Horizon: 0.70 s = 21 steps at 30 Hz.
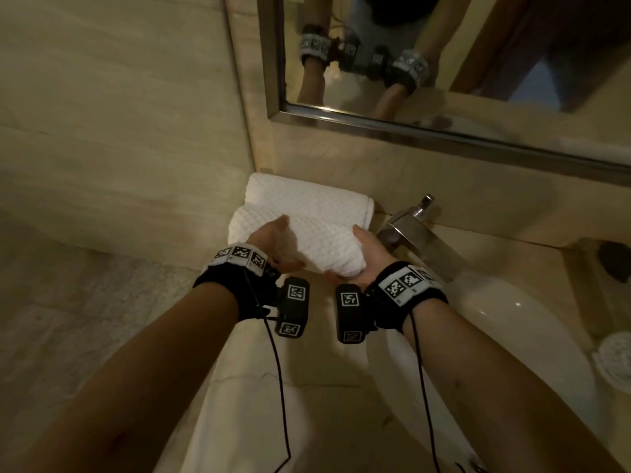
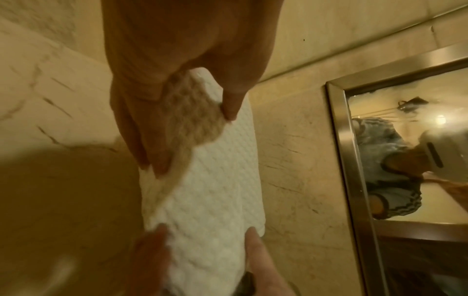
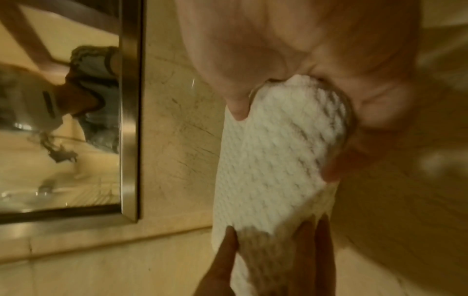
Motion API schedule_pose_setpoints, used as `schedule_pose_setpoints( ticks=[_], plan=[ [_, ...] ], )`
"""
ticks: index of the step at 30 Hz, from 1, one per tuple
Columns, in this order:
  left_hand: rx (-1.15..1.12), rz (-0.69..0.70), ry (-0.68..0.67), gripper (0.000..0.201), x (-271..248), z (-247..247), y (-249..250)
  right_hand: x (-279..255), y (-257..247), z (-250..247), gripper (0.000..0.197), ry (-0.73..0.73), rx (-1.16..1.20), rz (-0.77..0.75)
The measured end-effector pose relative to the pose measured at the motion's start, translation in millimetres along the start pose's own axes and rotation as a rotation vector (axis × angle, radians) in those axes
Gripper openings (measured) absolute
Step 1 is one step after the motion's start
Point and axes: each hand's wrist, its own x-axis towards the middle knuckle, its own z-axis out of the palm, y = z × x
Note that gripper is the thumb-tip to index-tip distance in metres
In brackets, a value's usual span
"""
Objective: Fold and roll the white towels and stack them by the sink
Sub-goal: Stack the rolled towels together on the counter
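While left hand (image 1: 275, 245) and right hand (image 1: 367, 256) clasp the ends of a rolled white towel (image 1: 321, 245), second roll (image 1: 307, 196) just behind, wall corner beyond, faucet (image 1: 415, 233) right of towel, bare counter (image 1: 307, 397) in front.

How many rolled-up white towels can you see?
3: one white waffle-weave rolled towel against the back wall, one held between both hands in front of it, and one right of the sink. Others may be hidden.
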Motion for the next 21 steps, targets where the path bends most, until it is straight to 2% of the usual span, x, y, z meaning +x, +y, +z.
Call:
schedule_pose_setpoints(
  ticks=[1, 2, 5, 8, 10, 13, 15, 17, 19, 21],
  plan=[
    [-0.048, -0.006, -0.01, 0.04, 1.6, 0.0, -0.6, -17.2, -1.7, 2.0, 0.069, -0.019, 0.023, -0.025],
    [-0.072, -0.016, -0.011, 0.047, 5.9, -3.3, 0.3, -17.6, -3.5, 1.7, 0.058, -0.026, 0.09, -0.021],
    [-0.13, 0.008, 0.045, 0.073, 18.7, -11.4, -4.9, -19.6, -1.1, 5.2, 0.048, -0.058, 0.22, -0.055],
    [-0.174, 0.018, 0.007, 0.084, 16.7, -10.0, -4.9, -18.3, 4.5, 9.8, 0.051, -0.044, 0.205, -0.058],
    [-0.183, 0.012, -0.026, 0.075, 13.7, -8.0, -2.2, -17.7, 6.2, 8.9, 0.065, -0.037, 0.162, -0.059],
    [-0.03, 0.022, 0.021, 0.068, 11.7, -7.2, -2.4, -25.4, 4.2, 5.2, 0.074, -0.024, 0.128, -0.06],
    [0.138, 0.049, 0.131, 0.073, 11.4, -12.0, -6.1, -30.0, 5.6, -1.4, 0.081, -0.023, 0.118, -0.053],
    [0.173, 0.027, 0.182, 0.08, 10.6, -16.0, -8.9, -36.3, 8.3, -9.8, 0.086, -0.015, 0.119, -0.044],
    [0.228, -0.013, 0.211, 0.092, 7.7, -12.9, -9.7, -46.4, 11.6, -21.6, 0.082, 0.0, 0.125, -0.047],
    [0.354, -0.009, 0.226, 0.088, 0.7, -2.8, -12.0, -58.2, 15.9, -35.2, 0.076, -0.023, 0.1, -0.061]
  ],
)
